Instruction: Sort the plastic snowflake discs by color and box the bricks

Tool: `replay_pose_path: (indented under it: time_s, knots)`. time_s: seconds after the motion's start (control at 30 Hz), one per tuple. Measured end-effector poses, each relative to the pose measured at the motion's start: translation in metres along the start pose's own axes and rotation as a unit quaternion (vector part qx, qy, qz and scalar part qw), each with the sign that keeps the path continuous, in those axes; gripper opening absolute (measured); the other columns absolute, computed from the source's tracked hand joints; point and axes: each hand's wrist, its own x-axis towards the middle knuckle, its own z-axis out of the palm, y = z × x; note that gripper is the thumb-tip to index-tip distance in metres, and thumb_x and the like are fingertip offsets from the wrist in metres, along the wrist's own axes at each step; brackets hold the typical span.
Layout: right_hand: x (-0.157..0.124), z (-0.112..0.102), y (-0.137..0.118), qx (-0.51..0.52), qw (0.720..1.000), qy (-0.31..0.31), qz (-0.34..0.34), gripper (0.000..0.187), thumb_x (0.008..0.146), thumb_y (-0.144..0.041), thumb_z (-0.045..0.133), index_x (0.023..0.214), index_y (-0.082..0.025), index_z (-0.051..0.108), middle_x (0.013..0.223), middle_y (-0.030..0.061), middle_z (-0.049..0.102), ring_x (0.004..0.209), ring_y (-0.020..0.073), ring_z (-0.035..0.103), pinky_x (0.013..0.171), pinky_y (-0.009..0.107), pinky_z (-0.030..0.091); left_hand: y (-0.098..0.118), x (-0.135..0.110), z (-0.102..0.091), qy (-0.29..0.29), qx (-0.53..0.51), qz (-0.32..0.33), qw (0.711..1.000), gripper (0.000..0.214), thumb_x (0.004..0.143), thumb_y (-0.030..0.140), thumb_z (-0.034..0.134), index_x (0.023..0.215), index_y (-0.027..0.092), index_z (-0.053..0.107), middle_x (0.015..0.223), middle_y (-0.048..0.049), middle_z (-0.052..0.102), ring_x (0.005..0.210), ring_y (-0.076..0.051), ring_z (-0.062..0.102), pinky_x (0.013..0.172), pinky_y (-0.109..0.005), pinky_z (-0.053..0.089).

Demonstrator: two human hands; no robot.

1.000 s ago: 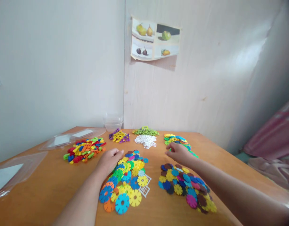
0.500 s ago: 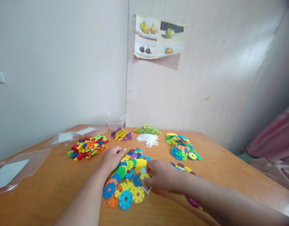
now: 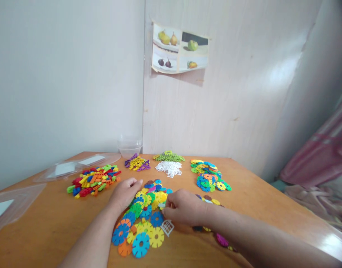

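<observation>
My left hand (image 3: 124, 192) lies on the left edge of a pile of big coloured flower-shaped discs (image 3: 143, 219), fingers loosely curled, nothing visibly in it. My right hand (image 3: 184, 207) reaches across to the same pile's right side, fingers pinched together just above a small white grid piece (image 3: 167, 227). Whether the fingers hold the piece I cannot make out. My right forearm covers most of a second pile of darker discs (image 3: 215, 223).
On the wooden table (image 3: 62, 219) lie a pile of coloured bricks (image 3: 91, 180), purple-yellow pieces (image 3: 136, 163), green pieces (image 3: 168, 156), white grids (image 3: 168, 168), and small discs (image 3: 208, 175). A clear tub (image 3: 129, 146) and plastic lids (image 3: 65, 168) stand at the back left.
My right hand came from the far small-disc pile down and left to the near big-disc pile, beside the white grid piece. My left hand barely moved.
</observation>
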Motion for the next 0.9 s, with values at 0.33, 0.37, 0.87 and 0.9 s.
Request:
replay_pose_path:
  time_s: [0.33, 0.37, 0.87, 0.9]
  knots:
    - [0.008, -0.013, 0.048, 0.059, 0.982, 0.178, 0.026, 0.022, 0.088, -0.032, 0.05, 0.075, -0.018, 0.063, 0.067, 0.0008, 0.063, 0.062, 0.0119, 0.053, 0.055, 0.022, 0.028, -0.001, 0.0, 0.0, -0.001, 0.002, -0.008, 1.0, 0.049, 0.079, 0.066, 0.051, 0.062, 0.02, 0.053, 0.056, 0.0029, 0.053, 0.06, -0.016, 0.052, 0.056, -0.025, 0.031]
    - [0.011, -0.016, 0.06, 0.084, 0.976, 0.192, 0.055, 0.023, 0.086, -0.033, 0.051, 0.071, -0.018, 0.06, 0.064, -0.0002, 0.06, 0.061, 0.0116, 0.051, 0.055, 0.022, 0.029, -0.001, 0.0, 0.0, 0.0, 0.004, -0.007, 1.0, 0.049, 0.079, 0.066, 0.051, 0.062, 0.02, 0.052, 0.056, 0.0032, 0.052, 0.059, -0.016, 0.051, 0.055, -0.025, 0.031]
    - [0.021, -0.037, 0.199, 0.155, 0.893, 0.279, 0.317, 0.031, 0.081, -0.034, 0.052, 0.055, -0.021, 0.042, 0.05, -0.0011, 0.043, 0.049, 0.0127, 0.042, 0.045, 0.025, 0.027, 0.002, 0.001, -0.002, 0.003, -0.007, -0.016, 1.0, 0.048, 0.077, 0.066, 0.053, 0.061, 0.02, 0.055, 0.055, 0.0018, 0.055, 0.06, -0.017, 0.051, 0.056, -0.025, 0.03]
    - [0.019, -0.038, 0.198, 0.15, 0.895, 0.279, 0.313, 0.03, 0.081, -0.034, 0.052, 0.055, -0.021, 0.043, 0.05, -0.0009, 0.044, 0.049, 0.0131, 0.044, 0.045, 0.026, 0.027, 0.002, 0.0, -0.001, 0.005, -0.01, -0.017, 1.0, 0.048, 0.076, 0.066, 0.053, 0.06, 0.02, 0.054, 0.055, 0.0022, 0.054, 0.059, -0.017, 0.05, 0.055, -0.025, 0.03]
